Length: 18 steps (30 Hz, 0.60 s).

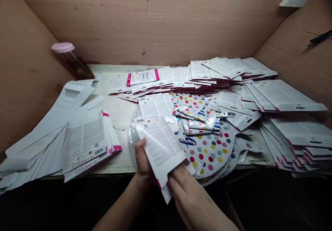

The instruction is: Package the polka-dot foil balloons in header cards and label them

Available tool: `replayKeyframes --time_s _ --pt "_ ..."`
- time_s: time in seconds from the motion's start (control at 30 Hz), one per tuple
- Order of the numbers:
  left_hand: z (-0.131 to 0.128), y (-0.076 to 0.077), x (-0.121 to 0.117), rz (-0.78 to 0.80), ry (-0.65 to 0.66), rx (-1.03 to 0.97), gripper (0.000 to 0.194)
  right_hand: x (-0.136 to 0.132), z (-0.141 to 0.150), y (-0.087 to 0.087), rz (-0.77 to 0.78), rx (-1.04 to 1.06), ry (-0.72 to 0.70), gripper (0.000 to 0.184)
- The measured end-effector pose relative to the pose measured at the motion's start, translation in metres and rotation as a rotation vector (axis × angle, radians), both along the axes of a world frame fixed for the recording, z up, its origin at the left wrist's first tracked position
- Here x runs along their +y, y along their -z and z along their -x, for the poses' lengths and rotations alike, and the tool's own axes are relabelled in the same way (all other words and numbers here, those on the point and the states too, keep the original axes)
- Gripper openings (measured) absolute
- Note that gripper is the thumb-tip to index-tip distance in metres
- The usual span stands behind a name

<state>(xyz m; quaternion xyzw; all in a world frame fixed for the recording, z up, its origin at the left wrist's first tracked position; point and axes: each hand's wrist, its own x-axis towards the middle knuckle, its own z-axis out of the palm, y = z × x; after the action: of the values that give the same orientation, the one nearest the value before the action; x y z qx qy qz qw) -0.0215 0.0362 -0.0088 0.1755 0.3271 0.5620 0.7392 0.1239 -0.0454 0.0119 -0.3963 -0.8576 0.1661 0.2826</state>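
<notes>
The printed white card (pixel 158 144) is in my hands, just above the front edge of the table and angled over a polka-dot die-cut sheet (pixel 209 151). Its long axis runs from upper left, near the barcode corner, down to lower right, where a magenta edge strip (pixel 158 183) shows. The card's lower end lies nearer my right hand (pixel 192 198), whose fingers (pixel 185 193) close across it. My left hand (pixel 142 158) is closed on the card's left side, higher up, so both hands are holding the same piece. The card is thin, smooth and slightly bowed, with small dense print on its face and square-cut tabs along its edges.

Beneath my hands, a clear plastic disc (pixel 130 142) catches the light at the edge of the polka-dot sheet. Crinkled, shiny foil packets (pixel 199 122) lie in a loose heap on the dots. To my left sits a fanned stack of printed cards (pixel 85 144), with a barcode (pixel 99 151) showing on top, beside long white paper blanks (pixel 49 127). More cards spread in overlapping rows across the back (pixel 194 75) and pile up on my right (pixel 295 134). A clear bottle with a pink lid (pixel 68 59) stands at the back left of the pale table board (pixel 119 117), against brown wood-grain panels (pixel 145 16).
</notes>
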Motion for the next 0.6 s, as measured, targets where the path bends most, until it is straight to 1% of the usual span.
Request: replayKeyframes --time_s 0.03,0.07,0.1,0.13,0.17,0.2,0.23,0.27,0.3,0.33,0.37,0.4,0.43,0.47,0.5,0.53,0.6 --pt "0.005 0.003 0.007 -0.021 -0.04 0.12 0.08 -0.003 -0.006 0.002 0.015 0.04 -0.007 0.035" --pt "0.009 0.007 0.013 -0.061 -0.06 0.249 0.082 -0.004 -0.011 0.007 0.031 0.096 0.032 0.035" --pt "0.012 0.011 0.017 -0.122 -0.071 0.39 0.085 -0.003 -0.017 0.013 0.04 0.154 0.114 0.036" --pt "0.014 0.015 0.018 -0.201 -0.085 0.553 0.087 0.0 -0.021 0.02 0.039 0.201 0.227 0.034" --pt "0.017 0.019 0.016 -0.294 -0.111 0.742 0.086 0.004 -0.025 0.029 0.031 0.226 0.34 0.032" --pt "0.019 0.022 0.013 -0.4 -0.14 0.951 0.082 0.01 -0.028 0.038 0.013 0.233 0.416 0.029" --pt "0.022 0.024 0.007 -0.524 -0.157 1.159 0.075 0.016 -0.029 0.047 0.001 0.228 0.449 0.025" --pt "0.025 0.026 0.0 -0.667 -0.139 1.339 0.066 0.021 -0.03 0.055 -0.001 0.222 0.459 0.021" --pt "0.029 0.026 -0.008 -0.816 -0.076 1.472 0.055 0.026 -0.031 0.061 0.009 0.219 0.459 0.018" --pt "0.033 0.027 -0.016 -0.953 0.023 1.555 0.046 0.029 -0.03 0.065 0.023 0.219 0.46 0.016" --pt "0.038 0.027 -0.023 -1.068 0.13 1.598 0.042 0.031 -0.03 0.067 0.034 0.22 0.462 0.016" --pt "0.042 0.028 -0.029 -1.154 0.224 1.626 0.048 0.032 -0.029 0.067 0.042 0.219 0.462 0.015" --pt "0.046 0.029 -0.034 -1.209 0.284 1.656 0.061 0.033 -0.028 0.066 0.045 0.216 0.458 0.015" --pt "0.049 0.03 -0.037 -1.242 0.311 1.692 0.073 0.033 -0.027 0.065 0.045 0.214 0.453 0.014" --pt "0.051 0.032 -0.039 -1.268 0.317 1.726 0.08 0.033 -0.026 0.064 0.045 0.21 0.447 0.013" --pt "0.053 0.035 -0.039 -1.292 0.318 1.752 0.081 0.033 -0.025 0.063 0.046 0.207 0.442 0.012" --pt "0.054 0.039 -0.039 -1.315 0.313 1.782 0.077 0.034 -0.024 0.062 0.056 0.201 0.437 0.01"
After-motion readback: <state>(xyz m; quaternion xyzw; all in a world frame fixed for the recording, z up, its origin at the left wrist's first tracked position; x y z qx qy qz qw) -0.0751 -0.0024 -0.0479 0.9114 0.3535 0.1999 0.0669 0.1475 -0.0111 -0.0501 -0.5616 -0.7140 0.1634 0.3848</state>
